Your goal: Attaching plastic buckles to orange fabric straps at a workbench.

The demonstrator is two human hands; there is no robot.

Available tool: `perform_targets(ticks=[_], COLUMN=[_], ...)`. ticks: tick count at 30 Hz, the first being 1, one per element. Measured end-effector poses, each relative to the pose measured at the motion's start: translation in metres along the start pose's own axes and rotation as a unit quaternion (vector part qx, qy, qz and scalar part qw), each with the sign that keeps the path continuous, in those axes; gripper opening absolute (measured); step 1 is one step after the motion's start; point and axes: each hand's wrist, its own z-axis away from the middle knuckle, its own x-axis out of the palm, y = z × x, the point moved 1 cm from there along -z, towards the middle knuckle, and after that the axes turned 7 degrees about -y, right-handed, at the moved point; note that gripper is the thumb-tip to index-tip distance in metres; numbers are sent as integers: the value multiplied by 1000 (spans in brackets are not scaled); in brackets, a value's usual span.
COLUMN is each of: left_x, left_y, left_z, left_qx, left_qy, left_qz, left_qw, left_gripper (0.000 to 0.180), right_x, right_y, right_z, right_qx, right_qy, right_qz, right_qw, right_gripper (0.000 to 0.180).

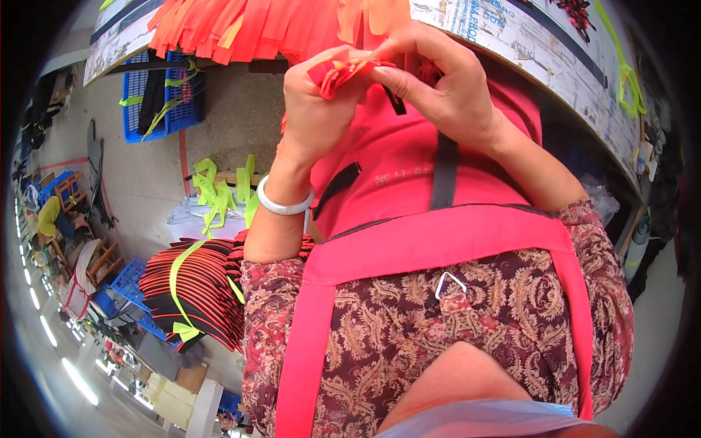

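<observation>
In front of my chest, my left hand point(315, 109) is closed around a small bunch of orange-red fabric strips point(337, 79), their folded edges showing above the fingers. The thumb and forefinger of my right hand point(460, 91) pinch the end of the same bunch. A short black end point(396, 102) hangs below the fingertips, and I cannot make out what it belongs to. Just beyond my hands, many orange strips point(255, 31) hang over the edge of the worktable point(504, 36). Below my hands lies the pink-red apron point(431, 182) I wear.
A blue plastic crate point(191, 109) with dark and lime-green strips stands left of the table. Lime-green strips point(212, 191) lie on a pale pile nearer me. A tied stack of black pieces with orange edges point(193, 285) sits by my left elbow. More blue crates point(131, 281) are farther left.
</observation>
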Motion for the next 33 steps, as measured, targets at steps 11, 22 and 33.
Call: perform_targets(ticks=[11,22,33], left_x=[-13,1,-56], left_y=[7,12,32], left_z=[-6,-11,-24], left_qx=[-43,2,-96], left_qy=[-42,-13,112], left_qz=[-42,17,195], left_qw=[997,1000,970], left_gripper=[12,4,12], right_x=[-5,32,-66], right_y=[13,47,109], right_z=[0,14,-181], right_qx=[65,64,195], right_qy=[-45,-234,-48], right_qz=[-73,-85,-46], right_qw=[994,966,979], right_gripper=[13,21,34])
